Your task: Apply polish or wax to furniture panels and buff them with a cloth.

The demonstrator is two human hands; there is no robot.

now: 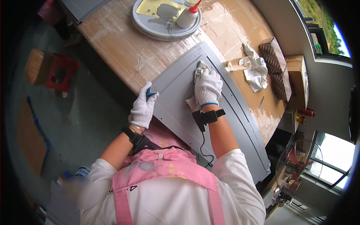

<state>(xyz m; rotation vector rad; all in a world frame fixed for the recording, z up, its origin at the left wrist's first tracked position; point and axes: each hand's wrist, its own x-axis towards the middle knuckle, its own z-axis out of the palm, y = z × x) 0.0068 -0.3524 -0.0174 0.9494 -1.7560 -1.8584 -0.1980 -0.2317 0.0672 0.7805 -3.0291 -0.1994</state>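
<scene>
The grey panel (174,101) lies flat on the desk (116,47), along the near edge and right against your apron (165,174), probably so that you can reach across it without stretching. Your gloved right hand (207,88) rests on its upper part, fingers bunched and clamped on a crumpled cloth (201,67); that wad seems meant to keep a soft pad between glove and metal-looking surface. A second pale scrap (191,104) shows beside that wrist, partly hidden by it. Your gloved left hand (143,107) is at the panel's left corner, thumb and fingers closed around a small blue block (151,92), gripped short, perhaps for control; whether it touches the panel you can't tell from this angle. Beyond the far edge, a red-tipped bottle (187,18) stands on a round lid (165,36), likely so drips stay off the desk, and to the right a clear bottle (239,64) lies on its side by a white rag (257,79), within reach but off the panel
</scene>
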